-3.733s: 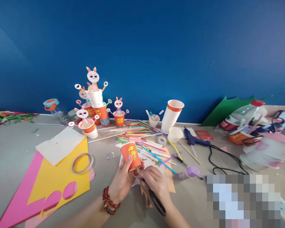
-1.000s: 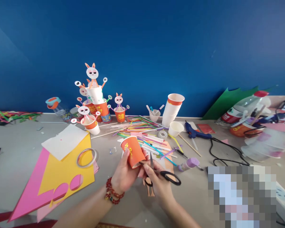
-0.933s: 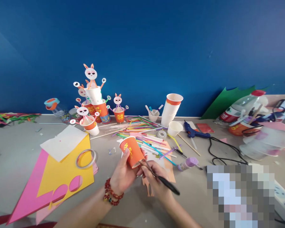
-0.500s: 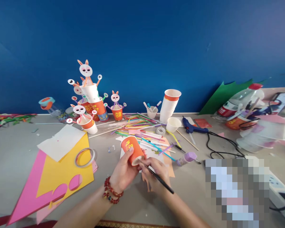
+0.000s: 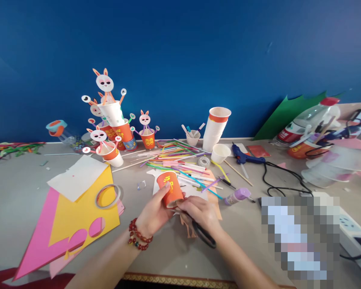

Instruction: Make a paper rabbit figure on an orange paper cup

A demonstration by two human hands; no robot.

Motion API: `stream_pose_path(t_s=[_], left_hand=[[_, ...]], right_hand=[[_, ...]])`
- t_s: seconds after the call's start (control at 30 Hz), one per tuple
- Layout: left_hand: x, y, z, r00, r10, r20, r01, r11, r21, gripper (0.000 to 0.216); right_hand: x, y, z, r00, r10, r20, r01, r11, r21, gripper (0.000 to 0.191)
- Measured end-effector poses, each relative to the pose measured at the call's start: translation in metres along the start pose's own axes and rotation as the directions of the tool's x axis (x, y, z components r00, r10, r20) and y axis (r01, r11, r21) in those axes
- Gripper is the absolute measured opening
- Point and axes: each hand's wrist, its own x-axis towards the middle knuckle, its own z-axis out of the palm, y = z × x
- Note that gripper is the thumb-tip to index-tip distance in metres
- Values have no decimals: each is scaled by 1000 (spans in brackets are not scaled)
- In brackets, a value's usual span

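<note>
My left hand [image 5: 156, 212] is wrapped round an orange paper cup [image 5: 170, 188] with yellow lettering, its base tilted down towards me. A bead bracelet circles that wrist. In my right hand [image 5: 200, 212] are scissors [image 5: 209, 236] with a black loop handle. Their blades point at the cup's base, mostly hidden by my fingers; whether they pierce it I cannot tell. Under the hands lie white paper and peach paper [image 5: 213, 196]. A purple glue stick [image 5: 237, 196] lies to the right of my right hand.
Left are yellow card [image 5: 81, 196], pink card [image 5: 37, 237] and a tape roll [image 5: 97, 196]. Rabbit-faced cups [image 5: 147, 138], coloured sticks [image 5: 174, 152] and a cup stack [image 5: 215, 128] stand or lie behind. A blue glue gun [image 5: 246, 156] trails its cord on the right.
The scissors have turned in my right hand, so the handle loop now shows rather than its edge. The cup is slightly more upright. The view has shifted a little.
</note>
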Motion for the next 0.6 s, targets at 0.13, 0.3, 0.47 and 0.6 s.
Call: stream_pose_path(t_s=[0.13,0.3,0.47,0.6], left_hand=[[0,0,9,988,85,127,-68,989,-131,30],[2,-8,12,993,57,105,-44,991,-125,37],[3,-12,7,992,78,-99,-86,993,-78,33],[0,-15,4,975,162,-151,-160,987,25,29]], right_hand=[[-3,-6,8,860,510,7,-466,781,417,20],[-7,-14,18,722,680,130,-603,527,599,25],[-7,-10,13,932,359,-54,-343,920,188,20],[-4,-3,9,999,-47,10,48,992,-113,20]])
